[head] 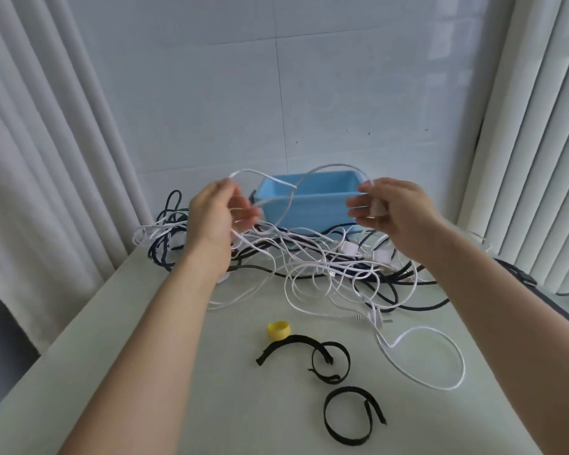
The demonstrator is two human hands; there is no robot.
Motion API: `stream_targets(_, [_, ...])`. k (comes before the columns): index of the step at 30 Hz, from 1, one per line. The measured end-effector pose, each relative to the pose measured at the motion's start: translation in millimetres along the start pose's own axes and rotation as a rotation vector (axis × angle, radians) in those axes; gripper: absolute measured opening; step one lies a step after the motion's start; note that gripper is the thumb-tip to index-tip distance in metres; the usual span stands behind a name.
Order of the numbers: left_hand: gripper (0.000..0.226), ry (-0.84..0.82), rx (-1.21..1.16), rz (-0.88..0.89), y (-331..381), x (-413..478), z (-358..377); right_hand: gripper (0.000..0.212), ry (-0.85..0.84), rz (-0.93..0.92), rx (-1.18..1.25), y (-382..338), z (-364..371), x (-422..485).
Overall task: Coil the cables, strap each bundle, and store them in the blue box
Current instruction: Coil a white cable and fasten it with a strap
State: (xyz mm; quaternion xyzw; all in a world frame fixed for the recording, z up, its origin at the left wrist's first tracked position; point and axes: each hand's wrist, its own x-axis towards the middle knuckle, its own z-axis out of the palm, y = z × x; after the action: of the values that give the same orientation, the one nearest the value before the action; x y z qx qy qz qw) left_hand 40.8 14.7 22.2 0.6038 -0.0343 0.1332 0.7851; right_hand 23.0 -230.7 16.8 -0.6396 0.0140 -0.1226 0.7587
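Now | pinching white cable (334, 165) with left hand (216, 218) and right hand (396, 208), above tangle (326, 257) at far edge of table (178, 372) | risk: snagging black cables (418, 305), dragging everything off.

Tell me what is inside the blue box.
Only the far inner wall of the blue box shows, and it is bare. Its floor is hidden by the near wall, so I cannot tell whether anything lies inside.
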Motion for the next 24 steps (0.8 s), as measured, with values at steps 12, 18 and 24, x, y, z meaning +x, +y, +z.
stream_targets(12, [0.013, 0.866, -0.350, -0.217, -38, 38, -69, 0.025, 0.244, 0.312, 1.070, 7, -45, 21])
stream_targets(18, [0.045, 0.789, 0.364, -0.040, -43, 28, -55, 0.044, -0.091, 0.280, 0.881, 7, -30, 13])
stream_targets(24, [0.053, 0.201, 0.608, 0.501, -33, 14, -10, 0.044, -0.539, 0.149, 0.358, -9, 0, -7])
